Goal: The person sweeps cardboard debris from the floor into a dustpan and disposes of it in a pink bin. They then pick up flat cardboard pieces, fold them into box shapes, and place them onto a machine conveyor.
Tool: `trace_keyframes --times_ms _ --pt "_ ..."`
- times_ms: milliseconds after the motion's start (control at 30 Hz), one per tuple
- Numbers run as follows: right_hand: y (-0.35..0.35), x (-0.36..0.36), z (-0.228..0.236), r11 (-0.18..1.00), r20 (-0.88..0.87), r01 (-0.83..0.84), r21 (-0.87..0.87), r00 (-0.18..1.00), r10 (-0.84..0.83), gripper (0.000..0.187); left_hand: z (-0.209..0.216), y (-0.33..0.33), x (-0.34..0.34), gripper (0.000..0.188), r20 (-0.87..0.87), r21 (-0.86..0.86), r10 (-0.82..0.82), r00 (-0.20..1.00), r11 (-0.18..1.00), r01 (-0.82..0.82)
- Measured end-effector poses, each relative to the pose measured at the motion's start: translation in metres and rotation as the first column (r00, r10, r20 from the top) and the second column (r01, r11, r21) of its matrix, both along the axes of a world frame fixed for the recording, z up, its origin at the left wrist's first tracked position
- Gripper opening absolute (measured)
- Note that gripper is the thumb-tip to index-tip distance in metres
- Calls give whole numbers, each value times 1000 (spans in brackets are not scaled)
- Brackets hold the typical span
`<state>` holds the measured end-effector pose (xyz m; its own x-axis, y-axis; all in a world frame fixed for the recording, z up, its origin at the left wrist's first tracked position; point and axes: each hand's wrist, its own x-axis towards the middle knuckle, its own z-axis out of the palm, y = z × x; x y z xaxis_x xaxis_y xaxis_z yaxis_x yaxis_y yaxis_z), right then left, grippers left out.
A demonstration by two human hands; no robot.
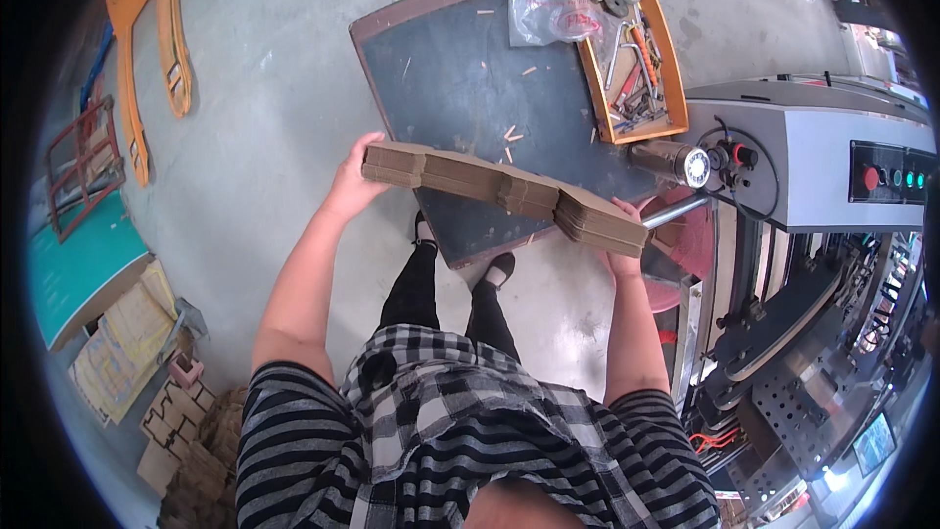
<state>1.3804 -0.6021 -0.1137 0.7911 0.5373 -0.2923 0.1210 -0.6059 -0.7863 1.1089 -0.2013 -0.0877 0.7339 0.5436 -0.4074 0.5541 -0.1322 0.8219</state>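
A long stack of brown cardboard pieces (509, 191) is held up between my two hands, over the near part of a dark-topped table (431, 78). Its layered edges face me, and the right end hangs lower in the picture than the left. My left hand (354, 179) grips the left end, with the thumb along the top corner. At the opposite end my right hand (625, 260) clasps the stack, its fingers partly hidden behind the cardboard.
On the table lie a yellow tool tray (676, 103), a clear plastic bag (543, 10) and a metal flask (666, 162). A grey machine (822, 162) with buttons stands to the right, near a pink bin (685, 245). Orange pallet-truck forks (127, 69) are at far left.
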Motion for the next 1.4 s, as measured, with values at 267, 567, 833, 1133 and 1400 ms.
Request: trace_keyframes --times_ms 267,567,833,1133,1400 --pt "2 9 8 985 47 -167 -40 985 169 73 8 -13 2 96 -30 83 15 999 996 -13" --pt "13 8 24 928 384 -311 -205 847 368 62 8 4 -4 90 -102 309 -198 975 925 221" --pt "7 12 19 925 321 -335 -180 869 377 44 23 12 6 99 -105 230 -165 981 955 185" --pt "5 9 21 936 218 -285 -205 919 328 46 54 -108 106 98 -422 581 -528 737 466 667" --pt "7 0 25 947 420 -255 -197 851 316 56 21 -135 101 83 -497 602 -423 757 460 653"
